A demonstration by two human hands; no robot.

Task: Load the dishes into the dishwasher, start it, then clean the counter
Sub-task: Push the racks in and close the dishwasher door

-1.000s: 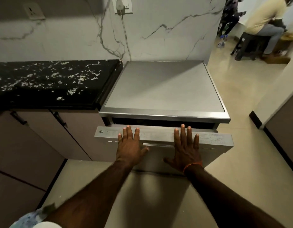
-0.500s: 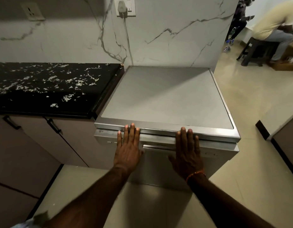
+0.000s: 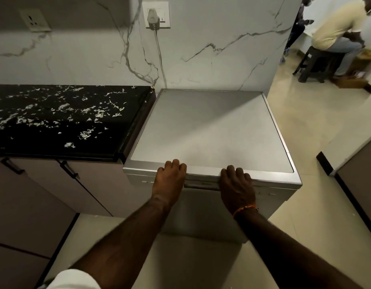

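The silver dishwasher (image 3: 209, 130) stands against the marble wall, and its door (image 3: 201, 215) is upright and closed against the body. My left hand (image 3: 170, 180) presses on the upper left of the door front, fingertips at the top edge. My right hand (image 3: 235, 188), with an orange band at the wrist, presses the upper right, beside the recessed handle (image 3: 201, 186). Neither hand holds anything. To the left lies the black counter (image 3: 55, 122), strewn with several white scraps. No dishes are in sight.
The dishwasher's cord runs up to a wall socket (image 3: 153, 16). Beige cabinet doors (image 3: 45, 195) with dark handles sit under the counter. A person sits on a dark stool (image 3: 318, 61) at the far right. Another cabinet (image 3: 357, 184) edges the tiled floor on the right.
The door swung up from slightly ajar to fully closed under both my hands. My view moved closer and higher over the dishwasher.
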